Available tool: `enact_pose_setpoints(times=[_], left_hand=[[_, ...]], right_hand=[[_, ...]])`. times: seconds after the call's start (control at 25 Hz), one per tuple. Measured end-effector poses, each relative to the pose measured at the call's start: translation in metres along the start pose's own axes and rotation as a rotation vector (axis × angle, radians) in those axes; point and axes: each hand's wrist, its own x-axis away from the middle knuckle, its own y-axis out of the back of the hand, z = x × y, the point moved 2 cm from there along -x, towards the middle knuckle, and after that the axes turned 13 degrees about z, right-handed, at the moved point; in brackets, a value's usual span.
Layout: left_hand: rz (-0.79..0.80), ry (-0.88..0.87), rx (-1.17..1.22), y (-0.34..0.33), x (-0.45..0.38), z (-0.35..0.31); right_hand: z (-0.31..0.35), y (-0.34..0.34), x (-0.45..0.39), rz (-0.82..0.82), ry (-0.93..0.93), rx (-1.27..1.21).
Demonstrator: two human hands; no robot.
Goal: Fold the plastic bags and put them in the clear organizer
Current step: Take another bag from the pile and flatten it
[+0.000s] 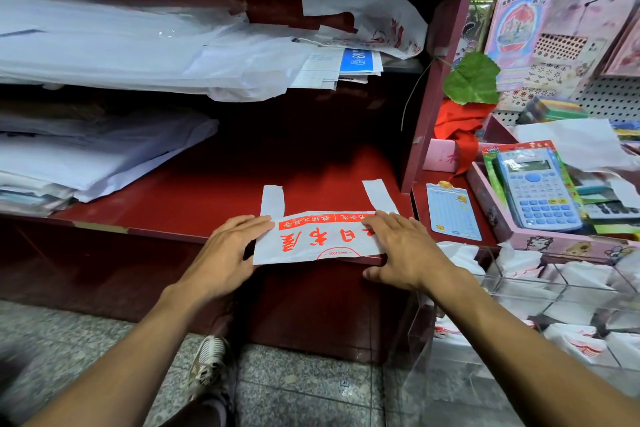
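Observation:
A white plastic bag [311, 241] with red print lies flat at the front edge of a red shelf [207, 198], its two handles pointing away from me. My left hand [230, 250] rests on the bag's left edge with fingers laid flat on top. My right hand [403, 248] presses flat on the bag's right side, fingers straight. The bag's near edge hangs slightly over the shelf front. The clear organizer [561, 291] stands at the lower right, its compartments holding several folded white bags.
Stacks of white bags and paper [104, 52] fill the upper shelf and the left of the red shelf. A loose printed bag [381, 24] lies at the upper right. A pink tray with a blue calculator [538, 191] sits right of a red post [426, 107].

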Motion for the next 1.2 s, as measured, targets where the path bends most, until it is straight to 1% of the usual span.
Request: enact_pose_setpoints(times=[0.08,0.2,0.4,0.52,0.6,0.72,0.8,0.92,1.0,1.08,1.2], left_hand=[[-0.042,-0.004,0.048,0.003,0.0,0.001],[-0.118,0.027,0.161,0.011,0.003,0.005],[-0.182,0.044,0.218,0.017,0.008,0.0],[-0.23,0.062,0.324,0.02,0.009,-0.004],[-0.244,0.061,0.401,0.021,0.008,-0.006],[-0.256,0.077,0.53,0.021,0.007,-0.008],[-0.282,0.12,0.562,0.021,0.005,-0.009],[-0.328,0.207,0.539,0.02,0.001,-0.011],[-0.341,0.24,0.505,0.018,-0.002,-0.013],[-0.354,0.26,0.451,0.017,-0.004,-0.016],[-0.328,0.247,0.233,0.015,-0.005,-0.018]], right_hand=[[-0.005,0.007,-0.001,-0.008,0.017,0.016],[-0.019,0.013,0.002,-0.001,0.052,-0.026],[-0.032,0.009,0.007,-0.125,0.112,-0.18],[-0.042,0.007,0.003,-0.183,0.153,-0.314],[-0.046,0.007,0.003,-0.239,0.161,-0.452],[-0.047,0.01,0.005,-0.288,0.092,-0.657],[-0.048,0.01,0.003,-0.317,0.055,-0.795],[-0.048,0.007,-0.002,-0.374,-0.032,-0.848],[-0.044,0.007,-0.004,-0.411,-0.081,-0.805],[-0.04,0.007,-0.006,-0.44,-0.133,-0.708],[-0.036,0.008,-0.01,-0.45,-0.203,-0.598]])
